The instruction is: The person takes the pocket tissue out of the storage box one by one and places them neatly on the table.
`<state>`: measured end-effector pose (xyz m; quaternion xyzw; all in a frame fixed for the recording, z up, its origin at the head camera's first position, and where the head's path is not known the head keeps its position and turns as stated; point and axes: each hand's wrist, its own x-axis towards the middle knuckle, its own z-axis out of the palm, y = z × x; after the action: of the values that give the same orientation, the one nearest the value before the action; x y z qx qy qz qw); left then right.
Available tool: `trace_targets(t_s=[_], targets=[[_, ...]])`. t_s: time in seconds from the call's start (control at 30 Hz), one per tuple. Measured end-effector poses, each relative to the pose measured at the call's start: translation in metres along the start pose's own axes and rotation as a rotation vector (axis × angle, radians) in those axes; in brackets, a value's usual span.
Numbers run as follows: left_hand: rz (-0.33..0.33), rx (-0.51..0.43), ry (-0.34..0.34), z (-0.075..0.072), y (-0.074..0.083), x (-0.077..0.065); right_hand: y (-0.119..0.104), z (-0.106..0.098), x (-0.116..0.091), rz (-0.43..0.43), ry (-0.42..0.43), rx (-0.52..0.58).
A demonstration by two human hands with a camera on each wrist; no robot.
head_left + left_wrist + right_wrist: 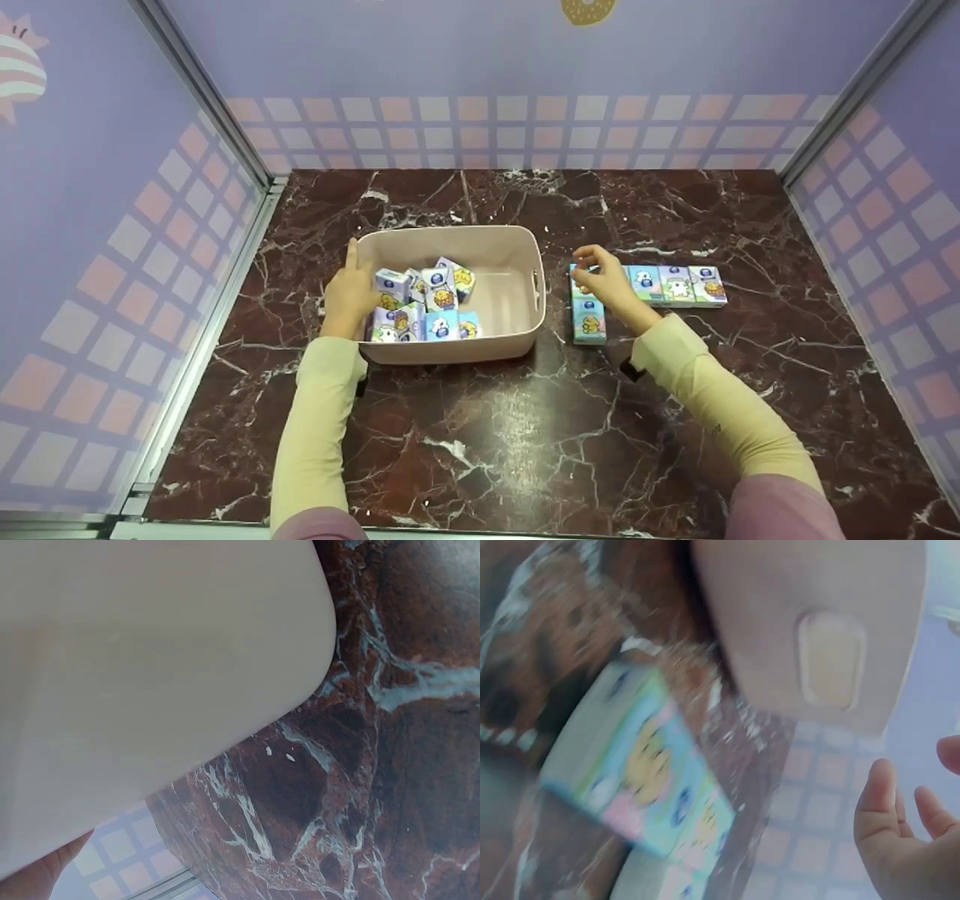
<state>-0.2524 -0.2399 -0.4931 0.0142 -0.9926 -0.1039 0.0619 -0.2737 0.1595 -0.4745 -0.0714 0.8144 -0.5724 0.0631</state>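
My left hand (pixel 351 298) grips the left wall of a beige plastic bin (pixel 506 344), thumb side inside and a finger along the outside. The left wrist view shows the bin's pale outer wall (pixel 165 667) and part of a finger at lower left. Several cartoon-printed tissue packs (pixel 441 298) lie jumbled in the bin's left half. To its right, my right hand (pixel 606 281) hovers over tissue packs on the table, fingers bent loosely and apart, with nothing between them. Those packs form an L: a row (pixel 675 287) running right and a nearer pack (pixel 589 324) at its left end.
The dark red marbled tabletop (pixel 480 457) is bounded by purple checked panels (pixel 495 67) at the back and both sides. Metal frame posts (pixel 217 105) stand in the corners. A handle slot (pixel 536 286) opens in the bin's right wall.
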Motion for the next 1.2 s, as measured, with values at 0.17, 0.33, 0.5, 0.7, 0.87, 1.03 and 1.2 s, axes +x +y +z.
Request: trace_targets(t_s=[0.17,0.33,0.5,0.7,0.87,1.03,1.2], targets=[[-0.004,0.0,0.0,0.0,0.0,0.0,-0.017,0.018,-0.003,0.005,-0.065,0.227],[-0.011,-0.006,-0.013,0.001,0.001,0.0,-0.034,0.037,-0.01,0.076,-0.194,0.43],[-0.006,-0.009,-0.012,0.001,0.001,0.001,-0.047,0.057,-0.011,0.139,-0.309,0.511],[-0.004,0.0,-0.008,0.001,0.0,0.001,-0.053,0.079,-0.009,0.241,-0.408,0.454],[-0.012,0.009,-0.019,0.002,0.0,0.001,-0.052,0.098,-0.008,0.32,-0.482,0.309],[-0.015,0.0,-0.022,0.002,0.0,0.001,-0.051,0.119,-0.009,0.373,-0.536,0.14],[-0.011,-0.006,-0.011,0.001,0.0,0.001,-0.053,0.136,-0.008,0.384,-0.551,0.078]])
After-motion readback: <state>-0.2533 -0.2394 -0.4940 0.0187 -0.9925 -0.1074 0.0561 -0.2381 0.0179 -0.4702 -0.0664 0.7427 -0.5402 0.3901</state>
